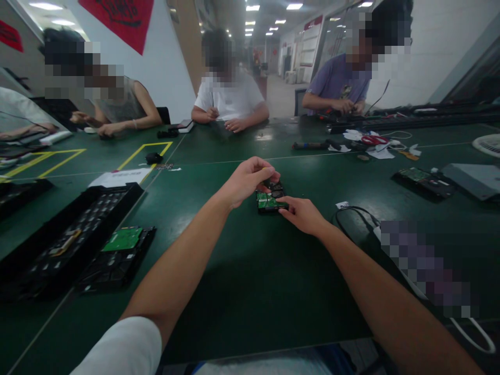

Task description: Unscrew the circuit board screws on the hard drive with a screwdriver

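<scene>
A small black device with a green circuit board [269, 200] lies on the dark green table [242, 271], straight ahead of me. My left hand [245, 179] hovers over its far end with fingers pinched together on something too small to make out. My right hand [302, 213] rests on the table at the device's near right corner, fingers curled against its edge and steadying it.
A black tray [58, 239] and another device with a green board [123, 239] lie at my left. A black cable [351, 216] loops at my right, near a blurred object. More boards [424, 179], tools and paper lie farther right. Several other people work across the table.
</scene>
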Demonstrator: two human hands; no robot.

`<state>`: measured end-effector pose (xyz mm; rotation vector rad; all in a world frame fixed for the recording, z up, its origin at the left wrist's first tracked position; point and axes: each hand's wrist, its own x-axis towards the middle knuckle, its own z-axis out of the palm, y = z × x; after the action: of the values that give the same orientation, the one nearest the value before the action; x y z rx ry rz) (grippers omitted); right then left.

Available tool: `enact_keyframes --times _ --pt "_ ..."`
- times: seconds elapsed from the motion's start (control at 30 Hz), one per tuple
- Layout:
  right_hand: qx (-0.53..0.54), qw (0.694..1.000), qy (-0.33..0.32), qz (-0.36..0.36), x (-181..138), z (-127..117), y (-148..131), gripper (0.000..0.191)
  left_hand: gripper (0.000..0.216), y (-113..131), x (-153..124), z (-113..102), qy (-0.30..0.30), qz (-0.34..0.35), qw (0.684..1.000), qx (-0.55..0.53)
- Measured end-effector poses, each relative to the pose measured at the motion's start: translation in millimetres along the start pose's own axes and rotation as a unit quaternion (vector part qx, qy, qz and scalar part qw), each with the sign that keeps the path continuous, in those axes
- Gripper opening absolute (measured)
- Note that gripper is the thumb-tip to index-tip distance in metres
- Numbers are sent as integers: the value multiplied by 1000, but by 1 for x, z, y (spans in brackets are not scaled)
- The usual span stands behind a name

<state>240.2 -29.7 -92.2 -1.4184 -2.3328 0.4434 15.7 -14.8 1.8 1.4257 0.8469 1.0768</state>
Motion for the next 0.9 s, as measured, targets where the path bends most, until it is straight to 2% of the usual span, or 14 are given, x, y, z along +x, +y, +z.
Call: enact_keyframes --times 0.33,0.47,0.67,0.9 --pt "1 1000 8 -6 0 2 3 41 21 0 2 -6 -23 32 998 55" --pt "2 1000 6 -2 0 3 5 41 23 1 1 -4 -30 12 999 5" --pt "6 1000 10 -9 0 3 6 41 11 2 1 0 -28 16 998 -45" --pt "8 1000 10 -4 0 4 6 41 23 -6 4 -3 -30 63 997 40"
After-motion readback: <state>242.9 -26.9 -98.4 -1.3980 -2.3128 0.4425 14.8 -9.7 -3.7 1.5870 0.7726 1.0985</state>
